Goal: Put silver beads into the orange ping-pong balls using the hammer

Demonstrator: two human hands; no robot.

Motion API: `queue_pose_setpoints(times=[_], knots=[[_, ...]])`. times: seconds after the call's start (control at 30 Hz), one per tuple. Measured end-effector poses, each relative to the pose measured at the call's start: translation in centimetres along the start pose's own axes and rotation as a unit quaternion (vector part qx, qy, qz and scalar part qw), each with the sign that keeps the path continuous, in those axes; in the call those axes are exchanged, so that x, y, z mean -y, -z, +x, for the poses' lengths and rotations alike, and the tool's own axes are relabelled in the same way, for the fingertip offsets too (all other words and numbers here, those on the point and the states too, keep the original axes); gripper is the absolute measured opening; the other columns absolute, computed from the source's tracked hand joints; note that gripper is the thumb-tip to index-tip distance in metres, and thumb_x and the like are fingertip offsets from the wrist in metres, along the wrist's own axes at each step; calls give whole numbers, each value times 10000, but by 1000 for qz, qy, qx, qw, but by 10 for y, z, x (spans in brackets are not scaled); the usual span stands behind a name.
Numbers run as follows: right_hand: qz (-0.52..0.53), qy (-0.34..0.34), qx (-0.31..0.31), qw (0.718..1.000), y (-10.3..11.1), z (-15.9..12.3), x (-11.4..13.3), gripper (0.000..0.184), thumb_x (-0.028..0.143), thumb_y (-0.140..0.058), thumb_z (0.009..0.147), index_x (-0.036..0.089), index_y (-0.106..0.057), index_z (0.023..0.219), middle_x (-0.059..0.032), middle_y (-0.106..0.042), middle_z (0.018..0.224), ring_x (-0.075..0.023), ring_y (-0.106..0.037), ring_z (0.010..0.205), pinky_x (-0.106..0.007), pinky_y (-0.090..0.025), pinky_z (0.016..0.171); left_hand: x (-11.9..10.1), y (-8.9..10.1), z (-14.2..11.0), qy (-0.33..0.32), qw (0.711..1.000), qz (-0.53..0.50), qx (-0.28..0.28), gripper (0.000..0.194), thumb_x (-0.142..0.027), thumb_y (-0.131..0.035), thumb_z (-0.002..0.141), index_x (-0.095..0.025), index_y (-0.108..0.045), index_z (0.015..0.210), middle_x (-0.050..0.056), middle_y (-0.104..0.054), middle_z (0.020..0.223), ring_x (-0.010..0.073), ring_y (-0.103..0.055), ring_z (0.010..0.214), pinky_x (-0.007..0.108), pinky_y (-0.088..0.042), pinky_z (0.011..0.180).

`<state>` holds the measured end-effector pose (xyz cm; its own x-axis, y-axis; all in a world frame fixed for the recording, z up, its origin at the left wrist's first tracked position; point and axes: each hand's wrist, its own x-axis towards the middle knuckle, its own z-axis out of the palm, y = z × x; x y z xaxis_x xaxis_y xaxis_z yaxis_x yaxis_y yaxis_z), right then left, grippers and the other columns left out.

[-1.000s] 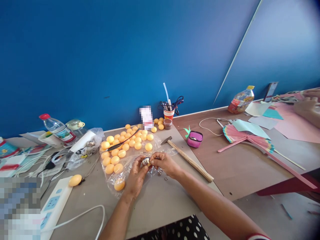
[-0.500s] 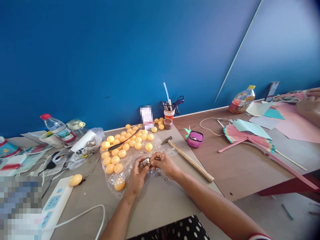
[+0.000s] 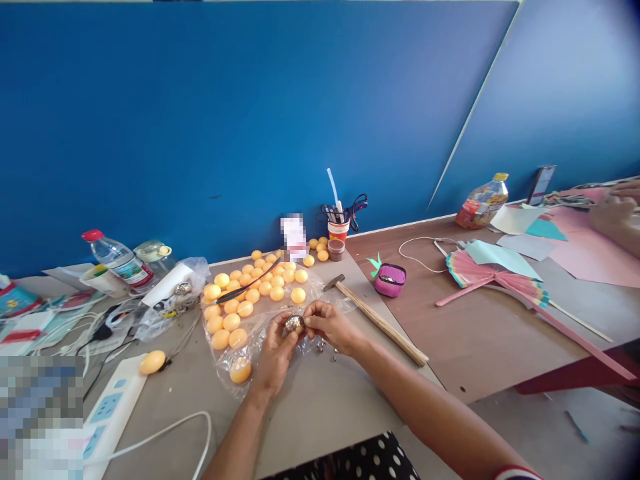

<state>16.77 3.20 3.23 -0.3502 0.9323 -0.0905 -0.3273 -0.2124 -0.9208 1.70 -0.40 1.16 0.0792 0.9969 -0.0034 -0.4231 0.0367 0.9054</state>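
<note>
In the head view, the left hand [image 3: 274, 353] holds a shiny rounded object [image 3: 294, 323], with thumb and fingers clamped on it. The object is in front of the person, above the near edge of a clear plastic bag [image 3: 265, 321]. The right hand [image 3: 334, 328] has its fingertips at the object's right side; whether they are clamped on it, I cannot tell. Small metal pieces [image 3: 321, 347] lie near the 2 hands. Orange balls [image 3: 231, 322] lie farther left, and a hammer [image 3: 384, 325] lies to the right.
</note>
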Motion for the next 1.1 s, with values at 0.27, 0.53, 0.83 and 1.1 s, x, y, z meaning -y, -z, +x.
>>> queue_pose_setpoints(times=[0.27, 0.53, 0.83, 1.1], knots=[[-206, 1, -43, 978, 40, -1, 28, 131, 265, -629, 670, 170, -550, 713, 66, -468, 531, -77, -395, 469, -225, -284, 480, -11, -1, -1, 38, 994, -105, -5, 335, -263, -728, 747, -246, -506, 998, -26, -688, 883, 204, -700, 890, 387, -507, 880], [-579, -50, 43, 813, 59, -9, 42, 92, 106, -600, 652, 178, -656, 666, -10, -665, 728, -151, -561, 687, -247, -353, 586, -14, -1, 0, 33, 991, -125, -37, 284, -239, -739, 723, -210, -567, 947, -9, -719, 823, 229, -709, 873, 402, -531, 866], [-698, -45, 61, 712, 46, -15, 34, 279, 90, -568, 702, 209, -709, 912, -72, -685, 967, -193, -598, 803, -259, -337, 598, -14, 4, 4, 63, 983, -166, -36, 348, -234, -721, 745, -205, -588, 1066, 27, -727, 865, 248, -704, 903, 437, -533, 883], [-657, -26, 81, 749, 41, -16, 38, 208, 122, -534, 754, 200, -724, 784, -75, -699, 831, -192, -587, 735, -272, -359, 605, -15, 5, 5, 66, 984, -164, -37, 282, -251, -711, 758, -204, -592, 1010, 45, -728, 882, 236, -707, 863, 413, -549, 839]])
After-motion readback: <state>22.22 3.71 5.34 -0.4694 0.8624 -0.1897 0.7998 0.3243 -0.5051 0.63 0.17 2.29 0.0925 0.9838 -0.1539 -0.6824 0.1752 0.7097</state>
